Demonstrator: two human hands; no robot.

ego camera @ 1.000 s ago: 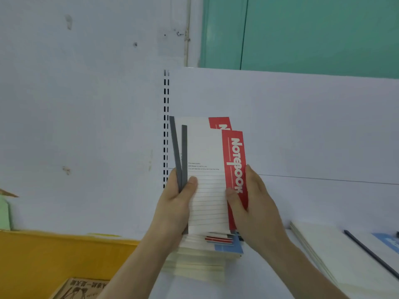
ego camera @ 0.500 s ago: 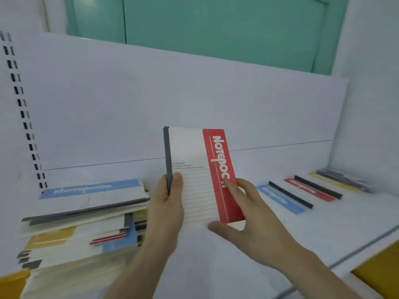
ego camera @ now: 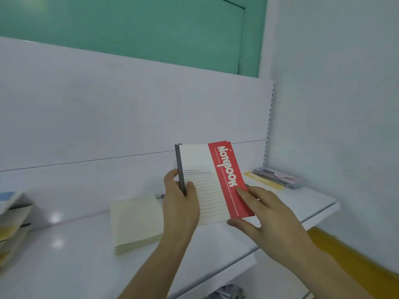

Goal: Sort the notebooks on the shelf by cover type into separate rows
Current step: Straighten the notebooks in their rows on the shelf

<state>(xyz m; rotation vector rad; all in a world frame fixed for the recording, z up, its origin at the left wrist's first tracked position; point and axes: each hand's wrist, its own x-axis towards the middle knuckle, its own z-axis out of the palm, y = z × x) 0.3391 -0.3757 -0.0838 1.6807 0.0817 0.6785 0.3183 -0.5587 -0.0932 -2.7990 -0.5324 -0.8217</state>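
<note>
Red notebooks (ego camera: 213, 180) upright over shelf (ego camera: 64, 255), L hand (ego camera: 180, 203) gripping spine.

Bare white shelf surface (ego camera: 71, 255) lies open left of the cream stack of notebooks (ego camera: 136, 223). A mixed pile of notebooks (ego camera: 10, 223) blocks the far left edge. Flat packets and a yellow-banded notebook (ego camera: 276, 179) fill the right corner by the wall.

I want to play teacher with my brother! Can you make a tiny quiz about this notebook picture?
1. True or false: the left hand grips the red notebook by its dark spine.
2. Which lies flat on the shelf left of the hands? A) cream stack B) blue box C) green cup
3. Fill in: the right hand touches the notebook's ____ band.

Key: 1 true; 2 A; 3 red.
</note>
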